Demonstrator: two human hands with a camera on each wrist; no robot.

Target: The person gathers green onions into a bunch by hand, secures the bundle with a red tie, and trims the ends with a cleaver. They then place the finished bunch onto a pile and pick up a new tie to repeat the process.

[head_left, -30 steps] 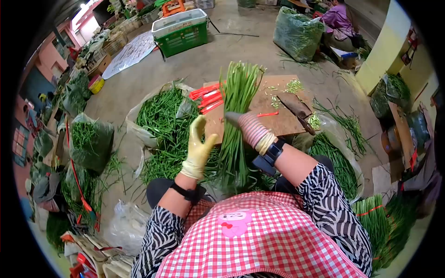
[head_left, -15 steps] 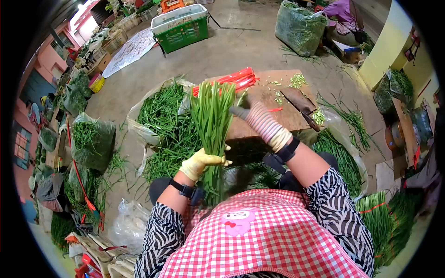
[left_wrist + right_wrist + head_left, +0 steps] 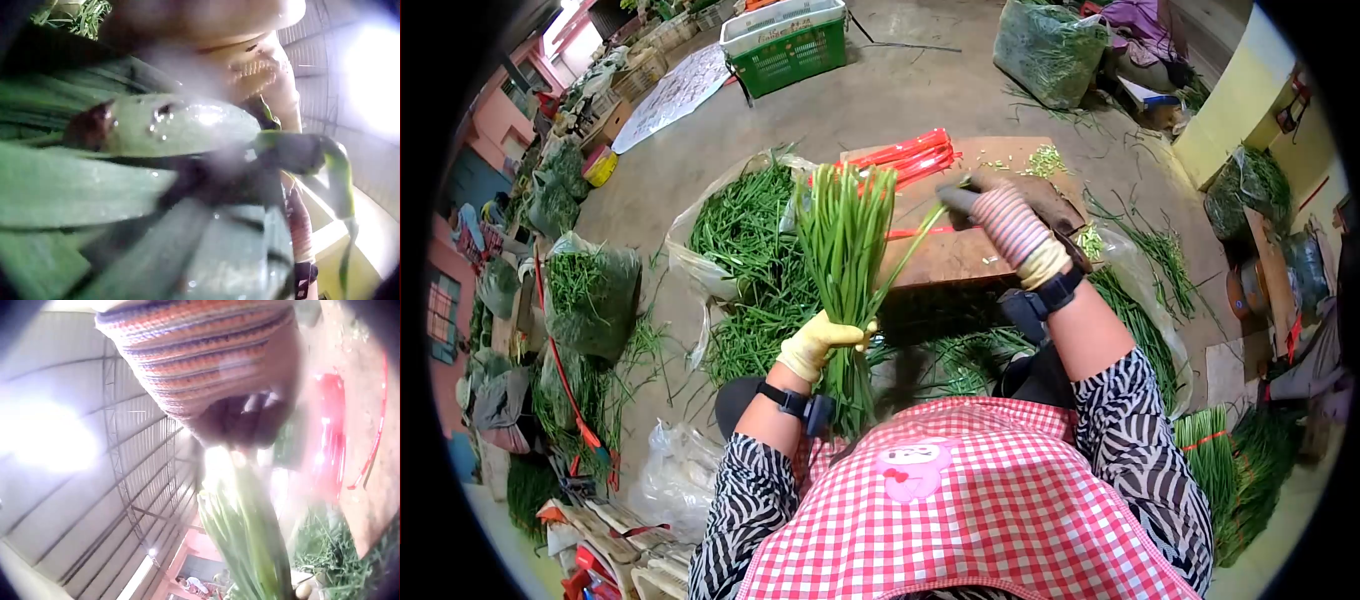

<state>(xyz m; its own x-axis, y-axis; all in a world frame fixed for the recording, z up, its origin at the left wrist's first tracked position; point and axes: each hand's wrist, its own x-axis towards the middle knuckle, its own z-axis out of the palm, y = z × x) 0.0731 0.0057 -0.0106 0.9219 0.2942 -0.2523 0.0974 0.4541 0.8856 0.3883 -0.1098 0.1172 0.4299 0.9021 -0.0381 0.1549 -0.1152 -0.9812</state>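
Note:
A bundle of long green stalks (image 3: 845,240) stands upright in front of the person, pale ends up. My left hand (image 3: 825,345), in a yellow glove, grips it low down. In a striped glove with dark fingertips, my right hand (image 3: 1005,220) pinches one stalk (image 3: 915,248) that slants away from the bundle. Wide green leaves (image 3: 187,125) fill much of the left wrist view, beside the gloved left hand (image 3: 262,69). The right wrist view has the curled right hand (image 3: 212,369) by the pale ends of the bundle (image 3: 244,512).
A wooden board (image 3: 960,255) holds red ties (image 3: 915,157), a dark blade and cut bits. An open bag of loose greens (image 3: 745,235) lies left, another right. Tied bundles (image 3: 1205,450) lie at lower right. A green crate (image 3: 788,55) stands at the back.
My left hand took hold of the bundle, which moved left out of the right hand. The right hand has moved right and now draws a single stalk outward.

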